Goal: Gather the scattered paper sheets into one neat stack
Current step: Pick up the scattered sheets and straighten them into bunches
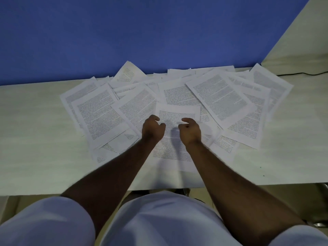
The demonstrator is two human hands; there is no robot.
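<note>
At centre frame your loosely curled, empty left hand [153, 129] and right hand [190, 130] flank the centre sheet [177, 110], its long axis running up-frame between them.

A pale, wood-grained worktop [35, 139] runs along a blue wall [124, 32], carrying a loose spread of printed paper sheets [220, 96] that overlap at many angles across its middle and far edge. One sheet [174, 153] lies nearest the front edge, atop the others. A few sheets at the back lean up against the wall. A dark cable [301, 74] lies on the worktop at far right.
</note>
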